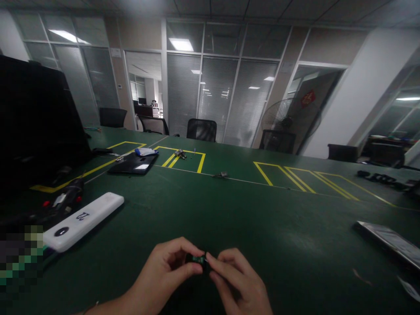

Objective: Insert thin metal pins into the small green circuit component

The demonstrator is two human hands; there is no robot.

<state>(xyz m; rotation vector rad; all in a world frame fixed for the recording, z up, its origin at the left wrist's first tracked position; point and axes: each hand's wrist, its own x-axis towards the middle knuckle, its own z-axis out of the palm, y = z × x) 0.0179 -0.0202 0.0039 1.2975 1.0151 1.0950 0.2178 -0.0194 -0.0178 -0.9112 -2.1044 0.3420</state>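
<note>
Close in front of me, low in the head view, both hands meet at a small dark piece with a green circuit board (197, 260) in it. My left hand (164, 267) pinches its left end between thumb and fingers. The fingers of my right hand (239, 278) close on a small black part (206, 262) at its right end. The two parts touch; whether they are joined I cannot tell. My fingertips hide much of them.
A white power bank (88, 218) marked 22 lies left on the green table (210, 210), near a black monitor (36, 118). A black folder (131, 165) and metal connectors (180, 153) lie farther back. A phone (390, 240) lies right.
</note>
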